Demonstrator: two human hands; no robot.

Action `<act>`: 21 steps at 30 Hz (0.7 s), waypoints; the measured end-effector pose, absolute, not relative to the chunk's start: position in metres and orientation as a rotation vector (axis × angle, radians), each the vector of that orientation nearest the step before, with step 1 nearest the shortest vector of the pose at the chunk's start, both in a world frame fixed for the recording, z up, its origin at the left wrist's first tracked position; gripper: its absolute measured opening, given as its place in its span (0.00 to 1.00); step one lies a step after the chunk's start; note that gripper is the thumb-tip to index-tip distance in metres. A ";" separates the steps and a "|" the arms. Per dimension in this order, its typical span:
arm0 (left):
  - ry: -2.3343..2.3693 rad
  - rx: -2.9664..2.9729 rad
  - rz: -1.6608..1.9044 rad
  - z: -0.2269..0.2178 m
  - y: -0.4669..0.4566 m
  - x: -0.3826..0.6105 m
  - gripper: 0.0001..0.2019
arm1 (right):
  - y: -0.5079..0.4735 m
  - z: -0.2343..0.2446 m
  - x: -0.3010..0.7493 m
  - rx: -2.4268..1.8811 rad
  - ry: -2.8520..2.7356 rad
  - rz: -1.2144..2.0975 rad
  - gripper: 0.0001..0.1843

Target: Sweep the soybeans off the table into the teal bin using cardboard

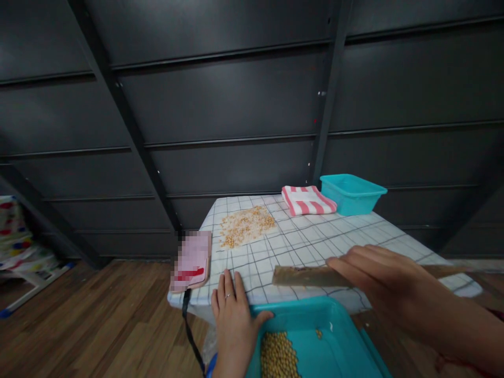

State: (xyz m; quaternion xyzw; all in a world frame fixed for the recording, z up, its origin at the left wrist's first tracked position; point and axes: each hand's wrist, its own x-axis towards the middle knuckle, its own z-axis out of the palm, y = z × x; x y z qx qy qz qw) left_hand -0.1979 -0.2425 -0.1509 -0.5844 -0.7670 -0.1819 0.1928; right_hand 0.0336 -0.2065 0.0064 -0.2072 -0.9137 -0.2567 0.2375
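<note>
My left hand (234, 317) lies with fingers stretched flat at the cloth's front edge, its thumb over the rim of a turquoise plastic tub (307, 307). A heap of tan beans (279, 357) fills the tub's left part, and a few stray ones lie farther right. My right hand (378, 273) is closed over a flat wooden strip (299, 276), which lies sideways just beyond the tub's rim; the fingertips' undersides are hidden. Farther back on the table, yellowish beans mixed with small whitish grains (246, 226) are spread in a patch.
A white checked cloth (283, 247) covers the table. At the back right sit a folded pink-striped towel (309, 200) and another turquoise tub (352, 195). A pink phone-like item (192, 260) with a black strap (191, 331) lies at the left edge. Dark panels (236, 100) stand behind.
</note>
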 end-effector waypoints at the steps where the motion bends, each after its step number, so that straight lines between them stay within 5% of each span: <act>1: -2.153 -1.637 -0.515 -0.151 -0.243 -0.198 0.41 | -0.214 0.009 0.033 -0.534 -2.495 -0.662 0.20; 9: -2.224 -1.668 -0.546 -0.148 -0.243 -0.197 0.41 | -0.174 0.019 0.035 -0.574 -2.404 -0.870 0.22; 14: -2.223 -1.644 -0.510 -0.149 -0.242 -0.197 0.41 | -0.106 0.025 0.011 -1.336 -2.403 -0.789 0.18; 21: -2.231 -1.635 -0.481 -0.146 -0.242 -0.197 0.41 | -0.049 0.047 -0.045 -1.433 -2.483 -0.652 0.16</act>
